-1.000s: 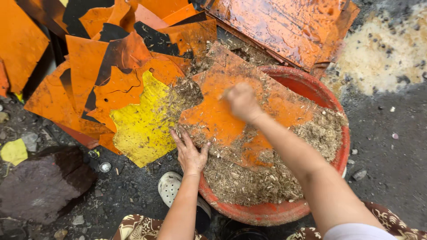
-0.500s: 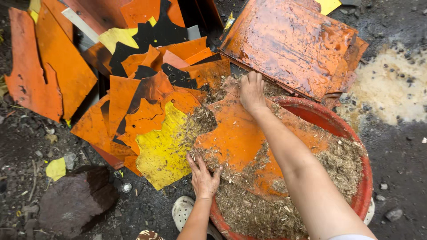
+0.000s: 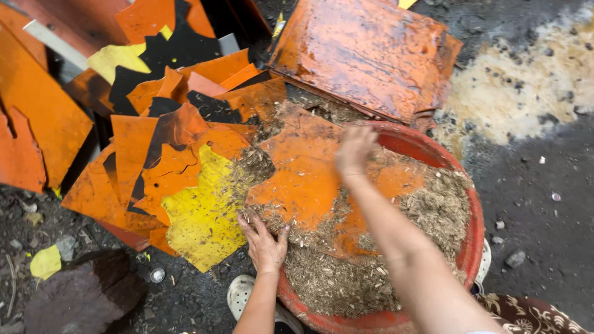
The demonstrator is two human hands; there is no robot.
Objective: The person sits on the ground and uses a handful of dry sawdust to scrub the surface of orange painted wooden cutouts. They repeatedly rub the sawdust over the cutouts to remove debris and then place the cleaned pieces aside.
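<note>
Here: left hand (image 3: 265,242) fingers spread flat, pressing near edge of orange sheet (image 3: 303,176) lying across red basin (image 3: 471,247) of dry chaff. Right hand (image 3: 355,148) curled loosely, touching sheet's far edge; grip unclear.

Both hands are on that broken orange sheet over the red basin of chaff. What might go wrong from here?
1. The jagged orange sheet has cracked edges; the left hand presses near one and may get cut.
2. The sheet is tilted over the round red basin, so the dry chaff may slide past the rim onto the dark ground.
3. The right hand grips its far edge; the sheet may snap further.
</note>
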